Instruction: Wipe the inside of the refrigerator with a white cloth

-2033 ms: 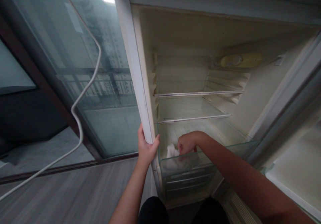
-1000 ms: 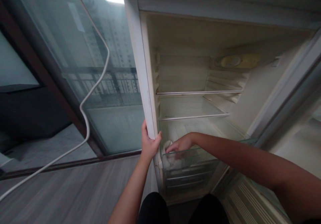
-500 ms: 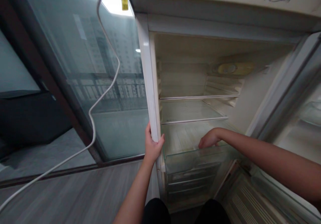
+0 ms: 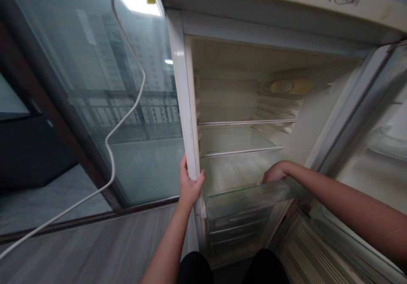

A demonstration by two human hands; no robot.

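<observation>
An open refrigerator with a cream interior stands before me. My left hand grips its left front edge, thumb on the inner side and fingers around the outside. My right hand reaches into the clear crisper drawer at the bottom of the compartment. Its fingers curl downward behind the drawer's front wall, and their tips are hidden; I cannot make out what they hold, if anything. Above it are two glass shelves with nothing on them.
On the right the refrigerator door stands open with clear door bins. A second, lower door is open near my legs. More drawers sit below. A white cable hangs at the left before a glass sliding door.
My right hand has moved rightward within the drawer. My left hand keeps its grip on the refrigerator edge. The whole view has shifted slightly.
</observation>
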